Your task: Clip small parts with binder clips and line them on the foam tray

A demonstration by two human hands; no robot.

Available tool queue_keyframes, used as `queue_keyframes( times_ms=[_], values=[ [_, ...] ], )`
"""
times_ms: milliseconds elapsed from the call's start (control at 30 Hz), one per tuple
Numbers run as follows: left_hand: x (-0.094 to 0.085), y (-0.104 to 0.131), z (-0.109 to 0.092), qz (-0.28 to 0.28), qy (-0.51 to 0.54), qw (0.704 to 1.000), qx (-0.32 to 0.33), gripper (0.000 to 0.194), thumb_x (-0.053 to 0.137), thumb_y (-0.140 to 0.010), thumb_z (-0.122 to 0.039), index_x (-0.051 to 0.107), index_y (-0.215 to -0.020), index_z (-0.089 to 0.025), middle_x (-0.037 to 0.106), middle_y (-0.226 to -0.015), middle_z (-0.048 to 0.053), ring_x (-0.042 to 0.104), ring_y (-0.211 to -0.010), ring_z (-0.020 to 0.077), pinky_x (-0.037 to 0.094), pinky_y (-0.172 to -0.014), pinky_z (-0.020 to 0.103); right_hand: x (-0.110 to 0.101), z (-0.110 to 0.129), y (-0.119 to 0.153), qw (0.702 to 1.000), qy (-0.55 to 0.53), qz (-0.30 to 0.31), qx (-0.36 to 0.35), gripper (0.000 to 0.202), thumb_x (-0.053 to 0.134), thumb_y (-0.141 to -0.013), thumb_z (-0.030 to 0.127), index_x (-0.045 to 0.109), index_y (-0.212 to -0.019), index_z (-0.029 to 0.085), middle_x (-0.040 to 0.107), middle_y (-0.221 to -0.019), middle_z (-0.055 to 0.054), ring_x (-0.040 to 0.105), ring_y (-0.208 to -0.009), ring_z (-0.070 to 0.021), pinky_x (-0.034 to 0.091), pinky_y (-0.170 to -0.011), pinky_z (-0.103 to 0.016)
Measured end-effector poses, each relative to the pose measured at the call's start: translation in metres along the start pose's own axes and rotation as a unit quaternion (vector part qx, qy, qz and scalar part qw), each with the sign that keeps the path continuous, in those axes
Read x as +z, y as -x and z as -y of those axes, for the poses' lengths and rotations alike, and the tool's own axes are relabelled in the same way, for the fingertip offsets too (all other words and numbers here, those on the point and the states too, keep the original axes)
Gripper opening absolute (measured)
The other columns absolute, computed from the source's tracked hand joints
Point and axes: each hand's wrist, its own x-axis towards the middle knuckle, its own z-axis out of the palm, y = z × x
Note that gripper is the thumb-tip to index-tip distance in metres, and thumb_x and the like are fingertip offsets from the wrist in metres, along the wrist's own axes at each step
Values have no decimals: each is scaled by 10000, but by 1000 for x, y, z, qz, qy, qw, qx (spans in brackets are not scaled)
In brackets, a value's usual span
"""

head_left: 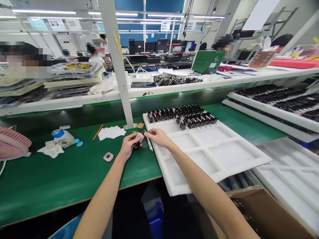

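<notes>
While clamped in left hand, pinkish watch case just beside right hand, pinched on black clip.

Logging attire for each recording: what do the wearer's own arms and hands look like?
The left hand and right hand look ungloved. The left forearm and right forearm are bare to the picture's lower edge, with no sleeve, wristband or cable showing. Any rings would be too small to tell.

pink fan: cut by left edge | held piece: partly covered by hands | cardboard box: cut below
</notes>
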Motion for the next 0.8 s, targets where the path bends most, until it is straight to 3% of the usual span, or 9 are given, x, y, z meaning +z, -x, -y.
queue_keyframes(
  times_ms=[233,400,567,800],
  values=[
    [-5,-1,-2,-43,-52,997,45,437,878,-684,-386,800,-1053,-166,727,-833,62,649,-560,168,301,-445,231,-8,-17,-4,987,-158,32,-7,454,673,-841,591,729,-964,158,711,-805,-52,522,-614,-149,416,-567,-280],
    [-4,3,-6,-48,-88,993,55,428,879,-692,-385,804,-1048,-160,740,-879,75,641,-575,161,327,-457,229,-16,-16,1,988,-126,79,-46,474,595,-902,627,692,-803,173,654,-767,-36,490,-638,-151,414,-613,-286],
    [0,5,-9,-34,-64,995,71,421,923,-646,-340,801,-1013,-175,742,-914,79,630,-646,160,456,-511,242,-21,-14,1,988,-75,113,-73,483,542,-925,633,690,-863,177,610,-743,-15,477,-644,-157,404,-621,-288],
    [-6,1,-2,11,-123,988,93,380,901,-683,-343,823,-1011,-168,746,-962,98,640,-717,181,556,-597,290,-24,-10,3,987,-3,128,-97,427,515,-941,535,728,-938,165,615,-736,-7,509,-693,-174,401,-664,-290]
  ],
)
